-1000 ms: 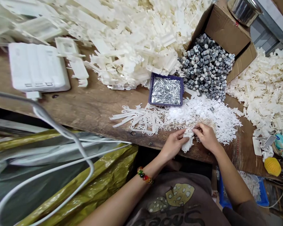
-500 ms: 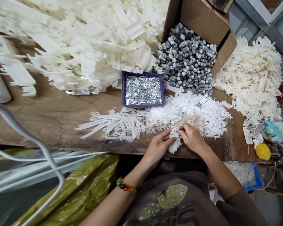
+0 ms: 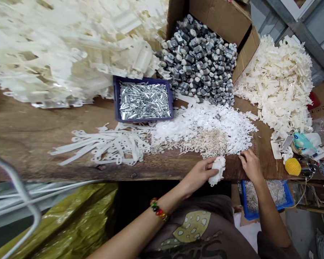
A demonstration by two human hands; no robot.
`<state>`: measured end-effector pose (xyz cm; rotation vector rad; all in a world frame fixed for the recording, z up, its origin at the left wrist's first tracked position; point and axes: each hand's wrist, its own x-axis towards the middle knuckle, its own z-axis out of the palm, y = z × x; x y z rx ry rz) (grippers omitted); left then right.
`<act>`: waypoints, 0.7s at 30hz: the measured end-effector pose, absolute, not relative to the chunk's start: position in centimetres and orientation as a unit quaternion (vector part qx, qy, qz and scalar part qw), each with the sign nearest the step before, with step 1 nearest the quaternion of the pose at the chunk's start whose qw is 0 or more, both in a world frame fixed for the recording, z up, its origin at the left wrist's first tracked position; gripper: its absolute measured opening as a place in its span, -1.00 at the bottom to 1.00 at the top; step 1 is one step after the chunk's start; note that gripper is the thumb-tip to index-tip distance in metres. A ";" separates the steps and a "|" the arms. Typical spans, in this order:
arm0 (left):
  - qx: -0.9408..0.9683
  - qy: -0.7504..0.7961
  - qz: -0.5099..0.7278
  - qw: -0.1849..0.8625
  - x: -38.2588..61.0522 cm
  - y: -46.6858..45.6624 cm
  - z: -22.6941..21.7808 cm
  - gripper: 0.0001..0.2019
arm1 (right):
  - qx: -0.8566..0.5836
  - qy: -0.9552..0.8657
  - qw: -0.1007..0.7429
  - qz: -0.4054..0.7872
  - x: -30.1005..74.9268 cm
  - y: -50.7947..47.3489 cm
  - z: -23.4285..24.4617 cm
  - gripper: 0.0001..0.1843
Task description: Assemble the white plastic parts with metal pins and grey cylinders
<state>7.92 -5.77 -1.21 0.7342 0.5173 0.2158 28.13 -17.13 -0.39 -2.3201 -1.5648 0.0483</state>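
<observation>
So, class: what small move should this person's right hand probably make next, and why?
Probably pinch a part from the heap of small white plastic parts: the right hand's fingertips sit at its edge, while the left hand grips a white plastic piece.

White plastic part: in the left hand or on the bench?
In hand: the left hand grips the white plastic part with its fingers.
</observation>
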 end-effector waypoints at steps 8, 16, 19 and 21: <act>0.393 0.249 0.136 0.874 11.3 -7.4 -2.2 -0.48 | -0.763 -0.539 0.356 0.007 24.3 -15.7 0.3 -0.89; 0.468 0.263 0.197 0.820 9.8 -6.8 -1.5 -0.48 | -0.728 -0.629 0.260 -0.084 20.6 -14.8 -0.4 -0.80; 0.486 0.288 0.247 0.788 9.1 -6.1 -1.4 -0.50 | -0.716 -0.651 0.243 -0.068 19.6 -14.5 -0.2 -0.77; 0.486 0.297 0.259 0.780 8.6 -5.3 -1.4 -0.51 | -0.704 -0.664 0.250 -0.028 19.6 -13.4 0.5 -0.77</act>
